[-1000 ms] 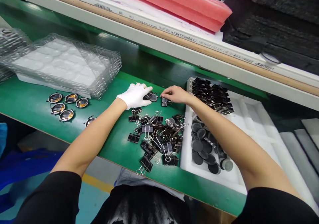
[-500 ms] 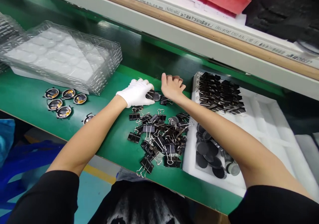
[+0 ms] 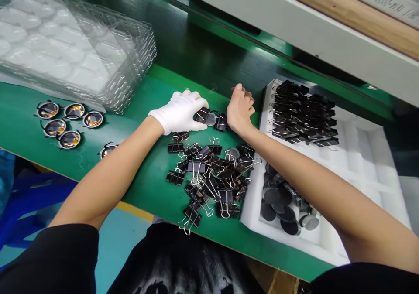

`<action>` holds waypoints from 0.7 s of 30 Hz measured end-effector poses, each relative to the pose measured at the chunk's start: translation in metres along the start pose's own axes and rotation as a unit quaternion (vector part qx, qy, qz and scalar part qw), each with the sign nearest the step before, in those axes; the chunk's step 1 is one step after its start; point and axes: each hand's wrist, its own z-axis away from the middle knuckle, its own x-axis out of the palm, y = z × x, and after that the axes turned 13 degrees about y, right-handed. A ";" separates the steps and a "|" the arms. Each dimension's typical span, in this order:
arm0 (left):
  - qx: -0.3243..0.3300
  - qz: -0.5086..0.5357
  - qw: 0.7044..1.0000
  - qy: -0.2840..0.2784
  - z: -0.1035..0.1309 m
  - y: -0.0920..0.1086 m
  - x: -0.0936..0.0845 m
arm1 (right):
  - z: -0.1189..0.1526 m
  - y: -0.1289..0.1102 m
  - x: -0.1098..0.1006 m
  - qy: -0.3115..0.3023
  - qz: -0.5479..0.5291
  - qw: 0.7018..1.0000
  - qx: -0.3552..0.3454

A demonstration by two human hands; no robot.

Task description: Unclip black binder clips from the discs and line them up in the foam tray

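Near the lower middle, a heap of black binder clips (image 3: 209, 178) lies on the green desk (image 3: 32, 150). Beyond it, the gloved left hand (image 3: 178, 113) pinches a round grey disc with a clip (image 3: 207, 117), its long axis slanting toward upper left. The bare right hand (image 3: 240, 108) has its grip curled shut over another clip (image 3: 221, 123).

A green surface (image 3: 39, 141) runs along the workstation, glossy where overhead light glints off its dark back strip (image 3: 196, 54). Above it hangs a pale shelf (image 3: 294, 23) with a wooden edge. Below, the floor (image 3: 131, 237) is teal with a yellow line
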 end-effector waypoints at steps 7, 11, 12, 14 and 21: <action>-0.001 0.017 1.000 0.000 -0.001 0.003 0.001 | 0.002 0.003 0.000 0.034 -0.003 0.999 -0.018; 0.003 0.018 1.000 -0.002 -0.002 0.008 0.004 | 0.003 -0.003 -0.001 0.038 -0.003 0.999 0.025; 0.002 0.017 1.000 -0.001 -0.002 0.009 0.004 | 0.003 -0.004 -0.002 0.033 -0.006 0.999 0.031; 0.000 0.015 1.000 0.000 -0.003 0.010 0.006 | 0.002 -0.005 -0.003 0.021 -0.010 0.999 0.030; 0.034 -0.004 0.999 0.023 -0.002 0.006 0.008 | 0.000 -0.025 -0.007 0.007 0.021 0.997 0.074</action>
